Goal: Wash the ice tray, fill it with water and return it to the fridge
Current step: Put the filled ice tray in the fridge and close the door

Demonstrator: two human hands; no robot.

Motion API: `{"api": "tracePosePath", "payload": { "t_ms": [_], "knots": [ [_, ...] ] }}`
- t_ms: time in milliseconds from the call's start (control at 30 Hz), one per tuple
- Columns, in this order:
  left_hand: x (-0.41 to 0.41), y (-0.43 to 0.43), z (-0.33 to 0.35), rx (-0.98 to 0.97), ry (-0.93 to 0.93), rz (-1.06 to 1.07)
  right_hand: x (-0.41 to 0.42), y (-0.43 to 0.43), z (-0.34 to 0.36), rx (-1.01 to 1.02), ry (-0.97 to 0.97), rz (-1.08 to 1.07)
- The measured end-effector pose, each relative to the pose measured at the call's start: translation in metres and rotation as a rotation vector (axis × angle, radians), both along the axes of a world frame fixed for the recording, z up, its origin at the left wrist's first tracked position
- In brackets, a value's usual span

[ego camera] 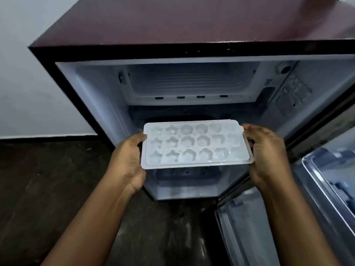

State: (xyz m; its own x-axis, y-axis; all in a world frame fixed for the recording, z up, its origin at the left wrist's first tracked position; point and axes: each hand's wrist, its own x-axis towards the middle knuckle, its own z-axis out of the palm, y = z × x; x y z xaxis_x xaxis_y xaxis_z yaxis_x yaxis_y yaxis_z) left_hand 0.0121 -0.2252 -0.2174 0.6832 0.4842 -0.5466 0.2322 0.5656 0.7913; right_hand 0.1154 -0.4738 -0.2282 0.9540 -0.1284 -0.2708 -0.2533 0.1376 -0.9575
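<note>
My left grip [129,160] and right grip [267,153] each clamp one short end of the white rectangular plastic ice tray [196,144], held level before the open maroon fridge [153,25].

Two arms of one person, seen from near edge of scene. Whole visible length of left forearm [92,217] bare up to wrist. Same for right forearm [299,223], bare to wrist. Bare left hand [128,160]: back and thumb showing. Bare right hand [267,154]: knuckles and creased finger joints showing. Nails too blurred to tell.
</note>
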Motion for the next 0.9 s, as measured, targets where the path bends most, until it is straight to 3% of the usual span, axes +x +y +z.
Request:
{"api": "tracePosePath", "payload": {
  "t_ms": [233,533,900],
  "knots": [
    [0.048,0.009,0.003,0.059,-0.093,-0.032,0.041,0.006,0.006,0.080,-0.188,0.032],
    [0.087,0.021,0.025,0.162,-0.320,-0.148,0.081,0.014,0.009,0.067,-0.237,0.067],
    [0.118,0.032,0.022,0.346,-0.354,-0.101,0.118,0.032,0.016,0.037,-0.236,0.047]
  ]
}}
